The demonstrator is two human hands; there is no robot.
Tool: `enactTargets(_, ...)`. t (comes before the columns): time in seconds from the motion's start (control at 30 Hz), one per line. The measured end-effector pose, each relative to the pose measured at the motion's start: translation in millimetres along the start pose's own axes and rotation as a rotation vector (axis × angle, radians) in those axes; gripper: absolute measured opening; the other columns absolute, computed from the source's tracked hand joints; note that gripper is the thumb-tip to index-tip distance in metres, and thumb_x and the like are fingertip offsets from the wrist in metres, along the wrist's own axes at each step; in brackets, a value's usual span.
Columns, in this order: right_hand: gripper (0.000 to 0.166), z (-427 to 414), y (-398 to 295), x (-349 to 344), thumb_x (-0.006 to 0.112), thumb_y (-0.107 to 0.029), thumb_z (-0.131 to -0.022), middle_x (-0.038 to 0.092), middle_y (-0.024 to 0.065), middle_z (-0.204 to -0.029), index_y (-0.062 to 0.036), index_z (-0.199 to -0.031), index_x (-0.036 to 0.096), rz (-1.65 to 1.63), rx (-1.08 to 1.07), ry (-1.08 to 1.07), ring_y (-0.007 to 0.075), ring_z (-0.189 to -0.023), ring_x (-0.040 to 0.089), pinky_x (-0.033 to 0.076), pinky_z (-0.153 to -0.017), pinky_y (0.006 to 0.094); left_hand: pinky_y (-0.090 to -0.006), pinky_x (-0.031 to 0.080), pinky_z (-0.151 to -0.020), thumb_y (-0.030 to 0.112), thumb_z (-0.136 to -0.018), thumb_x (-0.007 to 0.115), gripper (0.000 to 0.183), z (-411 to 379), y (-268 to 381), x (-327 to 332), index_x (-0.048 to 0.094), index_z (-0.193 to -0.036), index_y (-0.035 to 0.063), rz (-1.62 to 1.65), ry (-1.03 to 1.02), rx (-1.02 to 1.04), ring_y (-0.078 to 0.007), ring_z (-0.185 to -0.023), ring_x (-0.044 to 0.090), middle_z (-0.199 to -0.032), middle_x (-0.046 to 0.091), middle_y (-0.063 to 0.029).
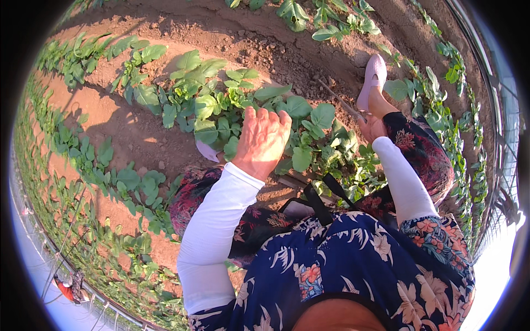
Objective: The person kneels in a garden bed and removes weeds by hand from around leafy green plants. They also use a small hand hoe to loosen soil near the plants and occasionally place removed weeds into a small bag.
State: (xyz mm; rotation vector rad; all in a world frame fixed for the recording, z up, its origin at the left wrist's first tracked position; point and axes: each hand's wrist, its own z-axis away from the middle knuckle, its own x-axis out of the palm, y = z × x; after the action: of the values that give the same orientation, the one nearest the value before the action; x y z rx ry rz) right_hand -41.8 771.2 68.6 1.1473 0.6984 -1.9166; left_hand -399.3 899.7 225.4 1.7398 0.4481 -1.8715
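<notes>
My left hand (264, 138) is over a row of leafy green plants (211, 101) in the middle of the view, its fingers curled at the leaves; whether a leaf is between them cannot be told. To the right, near my knee, my right hand (372, 127) is closed around the end of a thin stick-like tool (340, 98). That tool slants up and left over the brown soil; its far end lies by loose clods. Broad leaves (308, 113) spread between my two hands. White sleeves cover both forearms.
My pink shoe (372, 72) stands on the soil at the right of the row; the other shoe (207, 151) is partly hidden under leaves. Further plant rows (128, 180) run at left and right. A dark strap (318, 205) lies between my legs. A person (74, 287) is far off at lower left.
</notes>
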Motion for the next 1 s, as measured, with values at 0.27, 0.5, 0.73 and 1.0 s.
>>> enactTargets(0.27, 0.049, -48.3, -102.6, -23.0, 0.052, -0.045, -0.081, 0.063, 0.0277, -0.090, 0.0002, -0.094, 0.064, -0.182, -0.063, -0.132, 0.0427, -0.090, 0.061, 0.048, -0.081, 0.0471, -0.0447, 0.041, -0.088, 0.007, -0.077, 0.053, 0.033, 4.8, -6.2, -1.3, 0.058, -0.110, 0.0024, -0.002, 0.064, -0.034, -0.0249, -0.083, 0.057, -0.077, 0.059, -0.0095)
enactTargets(0.5, 0.043, -114.5, -226.6, -39.2, 0.049, -0.040, -0.083, 0.063, 0.0251, -0.097, -0.0020, -0.096, 0.064, -0.292, -0.269, -0.063, 0.0403, -0.095, 0.061, 0.047, -0.083, 0.0453, -0.0419, 0.041, -0.084, 0.007, -0.076, 0.054, 0.035, -0.2, -8.2, -3.6, 0.059, -0.110, 0.0027, -0.024, -0.050, -0.064, -0.0249, -0.081, 0.058, -0.076, 0.060, -0.0094)
enactTargets(0.73, 0.037, -161.3, -271.1, -10.0, 0.049, -0.031, -0.086, 0.063, 0.0255, -0.091, -0.0016, -0.107, 0.057, -0.243, -0.324, -0.158, 0.0408, -0.090, 0.061, 0.048, -0.079, 0.0457, -0.0406, 0.041, -0.082, 0.007, -0.074, 0.056, 0.037, -3.9, -7.8, -5.1, 0.059, -0.112, 0.0031, -0.020, -0.078, -0.065, -0.0242, -0.081, 0.058, -0.076, 0.060, -0.0090)
enactTargets(1.0, 0.030, -93.4, -90.9, 26.5, 0.052, -0.031, -0.088, 0.062, 0.0226, -0.087, -0.0039, -0.098, 0.061, -0.273, -0.316, -0.227, 0.0395, -0.082, 0.061, 0.047, -0.074, 0.0449, -0.0444, 0.042, -0.087, 0.008, -0.076, 0.056, 0.036, -2.6, -5.4, 4.8, 0.058, -0.112, 0.0046, 0.006, -0.027, -0.075, -0.0250, -0.081, 0.057, -0.078, 0.060, -0.0097)
